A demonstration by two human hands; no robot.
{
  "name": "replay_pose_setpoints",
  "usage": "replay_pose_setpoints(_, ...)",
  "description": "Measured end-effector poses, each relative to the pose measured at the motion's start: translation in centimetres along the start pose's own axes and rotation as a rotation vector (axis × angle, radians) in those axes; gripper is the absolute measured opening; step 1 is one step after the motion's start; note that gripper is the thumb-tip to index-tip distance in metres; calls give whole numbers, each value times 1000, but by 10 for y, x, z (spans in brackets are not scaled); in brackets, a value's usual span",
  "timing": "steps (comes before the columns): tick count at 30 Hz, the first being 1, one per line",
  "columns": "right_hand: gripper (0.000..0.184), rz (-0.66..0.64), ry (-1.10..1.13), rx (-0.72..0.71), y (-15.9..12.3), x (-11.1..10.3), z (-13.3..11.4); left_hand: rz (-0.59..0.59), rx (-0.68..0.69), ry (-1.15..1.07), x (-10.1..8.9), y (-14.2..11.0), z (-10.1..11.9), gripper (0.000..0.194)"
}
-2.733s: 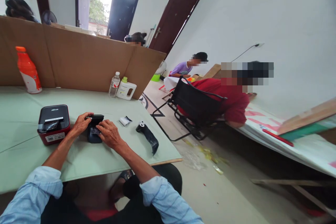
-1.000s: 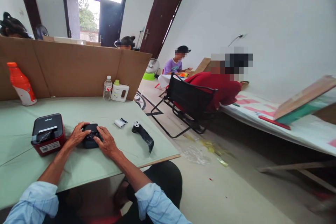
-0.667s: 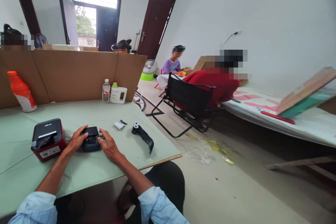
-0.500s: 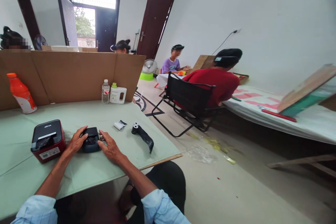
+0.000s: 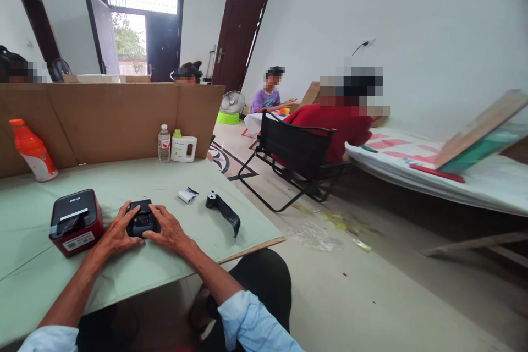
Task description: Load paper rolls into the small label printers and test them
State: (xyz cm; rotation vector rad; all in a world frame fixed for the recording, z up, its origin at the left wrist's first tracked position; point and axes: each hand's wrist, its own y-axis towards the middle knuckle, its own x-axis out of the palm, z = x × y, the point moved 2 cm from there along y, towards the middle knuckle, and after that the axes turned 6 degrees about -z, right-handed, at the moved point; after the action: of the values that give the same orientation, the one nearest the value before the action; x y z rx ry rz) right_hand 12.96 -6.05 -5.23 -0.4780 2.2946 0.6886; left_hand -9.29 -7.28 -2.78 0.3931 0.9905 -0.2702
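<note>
A small black portable printer [image 5: 143, 220] lies on the pale green tabletop, its upper face showing a dark glossy part. Around its left side curls my left hand [image 5: 120, 229], thumb at the near edge. My right hand [image 5: 168, 227] grips the opposite side, with its thumb also at the near edge. Just left of my left hand stands a bigger red and black printer [image 5: 77, 221] with a white label on its front. To the right are a small white roll in a black-and-white wrap [image 5: 188, 194] and a paper roll with a black strip unrolled [image 5: 224, 212].
A cardboard screen [image 5: 115, 121] borders the table's far side. Before it stand an orange bottle [image 5: 33, 151], a clear water bottle [image 5: 164, 144] and a white jug [image 5: 183, 147]. A person in red sits in a black chair [image 5: 295, 140] at the right. The table edge [image 5: 251, 249] is near my right forearm.
Both hands have closed in on the small printer, thumbs coming round to its near edge. My right hand has shifted left against its side. The printer stays about where it was.
</note>
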Motion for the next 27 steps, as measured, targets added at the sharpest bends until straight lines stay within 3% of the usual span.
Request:
replay_pose_setpoints(5,86,35,-36,8,1,3,0,9,17,27,4,4,-3,99)
replay_pose_setpoints(11,88,10,-73,-2,4,5,1,7,21,44,4,4,-1,96)
replay_pose_setpoints(18,107,-37,-82,-7,2,6,1,-95,-41,51,-3,1,5,111)
replay_pose_setpoints(27,129,-143,-106,-31,18,-5,8,-93,-21,57,-6,10,3,103)
